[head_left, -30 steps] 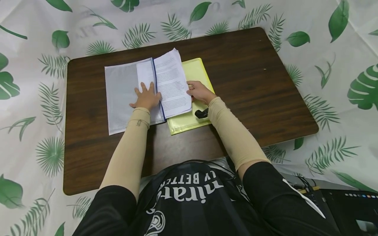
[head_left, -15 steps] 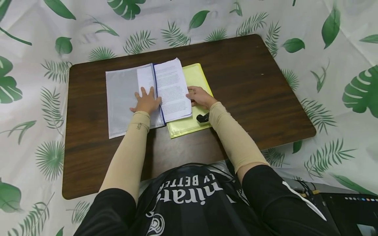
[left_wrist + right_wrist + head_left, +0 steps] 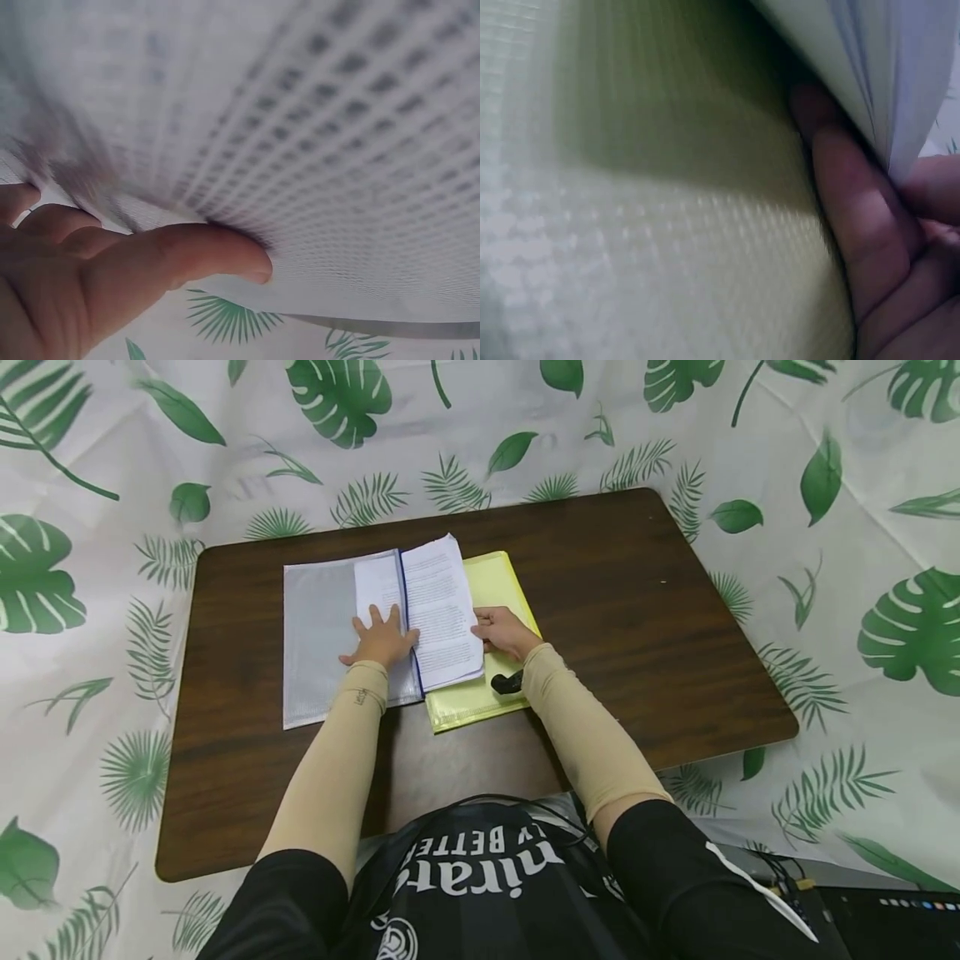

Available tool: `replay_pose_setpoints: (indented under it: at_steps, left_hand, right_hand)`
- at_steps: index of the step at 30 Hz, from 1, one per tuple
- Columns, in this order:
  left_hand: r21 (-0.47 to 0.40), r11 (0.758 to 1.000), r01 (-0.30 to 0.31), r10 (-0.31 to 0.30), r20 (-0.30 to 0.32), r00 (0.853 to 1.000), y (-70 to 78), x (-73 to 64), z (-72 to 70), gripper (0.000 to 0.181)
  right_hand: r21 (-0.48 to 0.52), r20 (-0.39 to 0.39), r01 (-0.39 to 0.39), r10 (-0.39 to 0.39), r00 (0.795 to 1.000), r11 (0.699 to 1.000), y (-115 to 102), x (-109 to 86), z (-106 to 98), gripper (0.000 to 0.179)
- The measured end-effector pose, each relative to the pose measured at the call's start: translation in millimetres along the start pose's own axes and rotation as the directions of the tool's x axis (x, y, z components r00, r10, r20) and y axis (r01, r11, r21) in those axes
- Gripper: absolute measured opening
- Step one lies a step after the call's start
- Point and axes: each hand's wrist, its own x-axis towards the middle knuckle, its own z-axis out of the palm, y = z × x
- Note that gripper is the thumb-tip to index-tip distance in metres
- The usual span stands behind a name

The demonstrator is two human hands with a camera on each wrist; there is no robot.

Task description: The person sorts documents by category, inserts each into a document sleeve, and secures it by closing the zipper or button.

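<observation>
My left hand [image 3: 384,642] lies with fingers spread on a clear mesh document folder [image 3: 318,643], near its dark blue edge. In the left wrist view its thumb [image 3: 187,251] rests along the mesh. A stack of printed papers [image 3: 442,618] sticks out to the right past that edge, its left part showing through the folder. My right hand [image 3: 504,631] pinches the stack's right edge; in the right wrist view, fingers [image 3: 859,217] lie under the sheets, with another digit on the far side. Beneath the stack's right part is a yellow mesh folder [image 3: 465,714].
Everything lies on a dark wooden table [image 3: 622,585] with rounded corners. A black object [image 3: 506,683] sits at the right wrist, over the yellow folder. A leaf-print sheet [image 3: 525,410] surrounds the table. A dark device [image 3: 900,918] stands at the lower right.
The head view has tilted, so the table sits lower in it. The papers have shifted slightly toward the body and left relative to the folders. Both hands keep their places on folder and papers.
</observation>
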Motion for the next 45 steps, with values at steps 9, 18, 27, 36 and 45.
replay_pose_setpoints:
  at_steps: [9, 18, 27, 36, 45]
  left_hand:
    - [-0.018, 1.000, 0.004, -0.005, -0.040, 0.999, 1.4, -2.8, 2.8, 0.077]
    - [-0.018, 1.000, 0.020, -0.021, -0.056, 0.998, -1.3, -4.1, 5.4, 0.077]
    - [-0.022, 1.000, 0.004, -0.004, -0.023, 1.000, -0.4, -5.2, 3.4, 0.077]
    - [-0.009, 1.000, 0.007, -0.007, -0.023, 1.000, 0.6, -5.0, 6.2, 0.077]
    - [-0.013, 1.000, 0.001, -0.001, -0.009, 1.000, 1.7, -7.4, 3.9, 0.078]
  right_hand:
    - [-0.043, -0.043, 0.010, -0.012, 0.999, 0.999, 3.2, -0.4, -1.2, 0.056]
    - [-0.030, -0.042, 0.015, -0.016, 0.999, 0.999, 2.1, 0.5, 2.5, 0.055]
    - [-0.051, -0.049, 0.015, -0.017, 0.999, 0.999, 2.7, 0.2, 1.5, 0.055]
    - [-0.021, -0.054, 0.033, -0.034, 0.998, 0.999, 6.7, -3.1, 1.1, 0.054]
    - [0.007, -0.043, 0.033, -0.033, 0.999, 0.999, 7.3, -5.5, 0.5, 0.054]
